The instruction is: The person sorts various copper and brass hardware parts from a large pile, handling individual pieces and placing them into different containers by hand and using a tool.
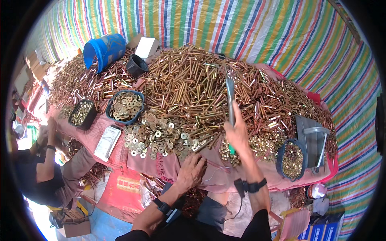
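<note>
My right hand (237,130) is closed around the shaft of a long tool (230,90) with a grey-blue shaft and a green lower end. Its far end lies over the bolt pile and is too blurred to identify. At the front edge of the pink cloth, my left hand (192,170) has its fingers curled down, by the end of a dark rod; whatever they grip is hidden. Long brassy bolts (185,88) form a large heap beyond both hands. Flat washers (155,136) spread left of centre, and small nuts (261,148) lie beside my right forearm.
A washer-filled blue tub (143,110) and a dark tub (93,120) of nuts stand left, near a silver packet (107,143). At right are a nut-filled tub (278,166) and a grey scoop (304,136). A blue bucket (106,50) lies behind. Another person (40,172) works at left.
</note>
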Demonstrator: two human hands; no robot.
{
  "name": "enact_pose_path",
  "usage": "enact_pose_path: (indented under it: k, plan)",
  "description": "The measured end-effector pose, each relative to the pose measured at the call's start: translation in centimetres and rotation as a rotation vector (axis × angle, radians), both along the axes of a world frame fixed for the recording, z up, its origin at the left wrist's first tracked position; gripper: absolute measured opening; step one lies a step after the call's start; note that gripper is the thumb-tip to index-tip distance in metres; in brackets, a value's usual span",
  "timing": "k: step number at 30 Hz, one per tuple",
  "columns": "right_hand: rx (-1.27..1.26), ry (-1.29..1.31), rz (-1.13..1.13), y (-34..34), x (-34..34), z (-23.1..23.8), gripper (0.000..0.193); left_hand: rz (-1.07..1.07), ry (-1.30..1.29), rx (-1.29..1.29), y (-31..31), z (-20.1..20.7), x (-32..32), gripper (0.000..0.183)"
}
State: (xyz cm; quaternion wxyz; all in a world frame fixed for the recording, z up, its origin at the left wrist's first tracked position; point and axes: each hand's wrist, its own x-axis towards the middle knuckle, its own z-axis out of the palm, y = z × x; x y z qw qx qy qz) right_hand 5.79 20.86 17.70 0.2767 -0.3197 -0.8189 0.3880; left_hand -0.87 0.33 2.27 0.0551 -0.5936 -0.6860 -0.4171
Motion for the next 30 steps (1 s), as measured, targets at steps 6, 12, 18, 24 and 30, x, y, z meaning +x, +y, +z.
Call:
enact_pose_path:
  k: [6, 12, 18, 24, 30]
  plan:
    - [-0.048, -0.210, 0.009, 4.0, -7.1, 1.7, 0.078, 0.034, 0.062, -0.019, -0.1, -0.3, 0.1, 0.040]
    - [-0.201, -0.242, 0.025, 0.7, -5.5, -2.4, 0.083, 0.021, 0.092, -0.037, 0.2, -0.6, 0.0, 0.039]
    - [-0.213, -0.244, 0.079, -3.3, -1.5, -5.3, 0.083, 0.049, 0.069, -0.029, 0.0, 0.0, 0.3, 0.037]
    - [0.005, -0.292, 0.158, -6.5, 2.8, -5.9, 0.082, 0.007, 0.010, -0.072, 0.0, 0.5, 0.1, 0.036]
    - [-0.238, -0.098, 0.039, -5.4, 5.0, -2.0, 0.085, 0.008, 0.027, -0.059, 0.0, 0.3, 0.0, 0.036]
